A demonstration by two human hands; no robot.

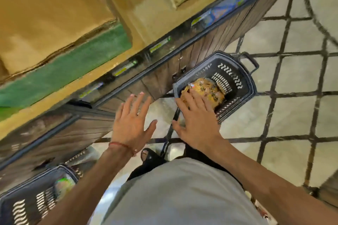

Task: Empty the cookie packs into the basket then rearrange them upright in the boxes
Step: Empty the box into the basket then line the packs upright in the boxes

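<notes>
Cookie pack [206, 91] in basket [237, 71], tiled floor [292, 115], seemingly shop shelving [146, 14]

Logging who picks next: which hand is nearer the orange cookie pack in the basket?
Right. The right hand is spread over the near corner of the basket, fingers overlapping the cookie pack; the left hand is off to its left, outside the basket.

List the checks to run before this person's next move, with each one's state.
1. Left hand free: ok, open, holding nothing.
2. Right hand free: ok, fingers spread over the basket.
3. Right hand touching the cookie pack: cannot tell.
4. Cookie pack inside the basket: ok.
5. Cardboard box ready for upright packs: cannot tell, inside hidden.
</notes>
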